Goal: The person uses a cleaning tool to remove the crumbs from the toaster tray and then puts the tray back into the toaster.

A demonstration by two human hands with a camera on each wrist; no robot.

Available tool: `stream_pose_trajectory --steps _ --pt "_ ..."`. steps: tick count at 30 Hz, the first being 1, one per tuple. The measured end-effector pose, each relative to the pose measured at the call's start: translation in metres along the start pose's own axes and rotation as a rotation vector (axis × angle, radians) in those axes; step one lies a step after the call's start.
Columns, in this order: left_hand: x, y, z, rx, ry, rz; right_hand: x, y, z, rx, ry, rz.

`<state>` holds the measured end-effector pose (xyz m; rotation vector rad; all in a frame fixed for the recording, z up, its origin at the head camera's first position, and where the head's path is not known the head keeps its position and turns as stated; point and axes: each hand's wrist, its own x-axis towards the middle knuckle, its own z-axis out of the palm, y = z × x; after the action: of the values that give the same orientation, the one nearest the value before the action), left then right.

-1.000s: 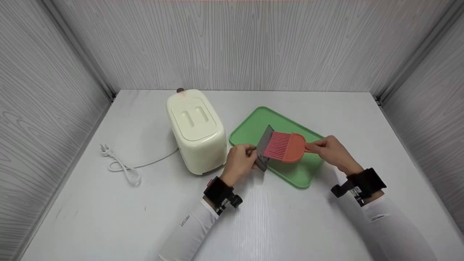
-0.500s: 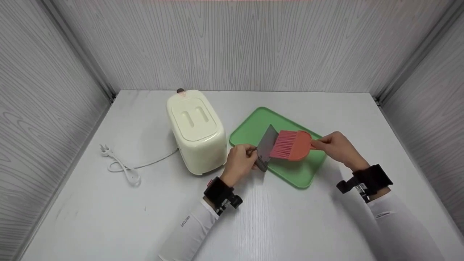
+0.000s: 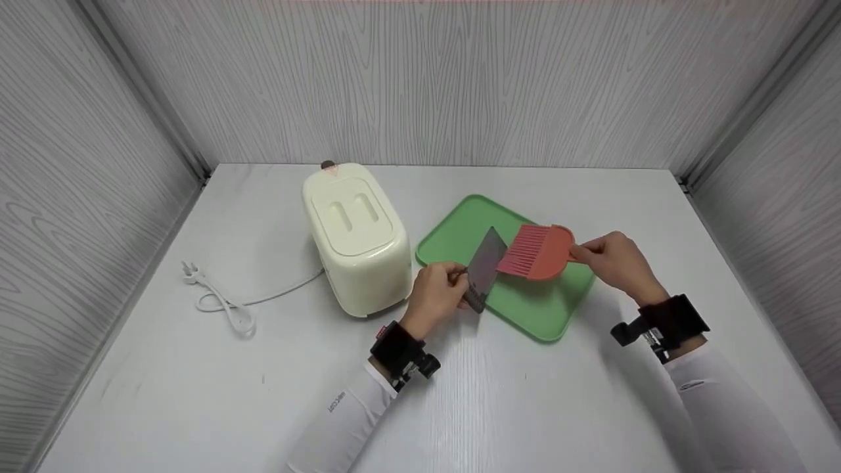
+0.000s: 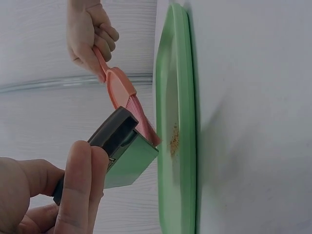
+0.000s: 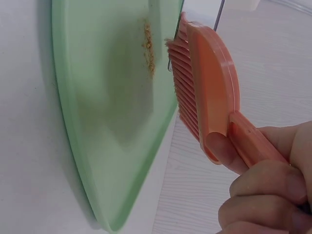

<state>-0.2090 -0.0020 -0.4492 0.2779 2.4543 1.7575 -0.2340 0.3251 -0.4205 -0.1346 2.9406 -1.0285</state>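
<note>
My left hand [image 3: 435,295] pinches the dark end of a thin metal crumb tray [image 3: 486,268], tilted above a green tray [image 3: 453,230]. In the left wrist view the crumb tray's shiny plate [image 4: 129,163] mirrors green. My right hand [image 3: 621,266] grips the handle of an orange hand brush [image 3: 552,255] with pink bristles. The bristle tips [image 5: 180,73] are right at the crumb tray's far edge. Brown crumbs [image 4: 174,140] lie in a small patch on the green tray below, and also show in the right wrist view.
A cream toaster [image 3: 368,263] with a lid on top stands left of the green tray. Its white cord and plug [image 3: 227,305] lie on the white table [image 3: 197,394] further left. Grey wood-grain panels [image 3: 420,79] enclose the back and sides.
The brush has slid rightward along the crumb tray toward its far edge, then risen slightly away from me with my right hand. My left hand and the crumb tray have barely moved.
</note>
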Motion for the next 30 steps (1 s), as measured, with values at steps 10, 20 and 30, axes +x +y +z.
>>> stream_pose_trajectory --steps 10,20,30 --pt "-0.002 0.002 0.001 0.038 0.002 0.011 0.001 0.003 0.004 -0.014 0.109 -0.025" --pt "-0.003 0.003 0.002 0.096 0.015 0.077 0.003 0.007 0.004 -0.027 0.200 -0.025" --pt "-0.004 0.005 0.003 0.157 0.031 0.099 0.003 -0.005 -0.009 -0.035 0.243 -0.024"
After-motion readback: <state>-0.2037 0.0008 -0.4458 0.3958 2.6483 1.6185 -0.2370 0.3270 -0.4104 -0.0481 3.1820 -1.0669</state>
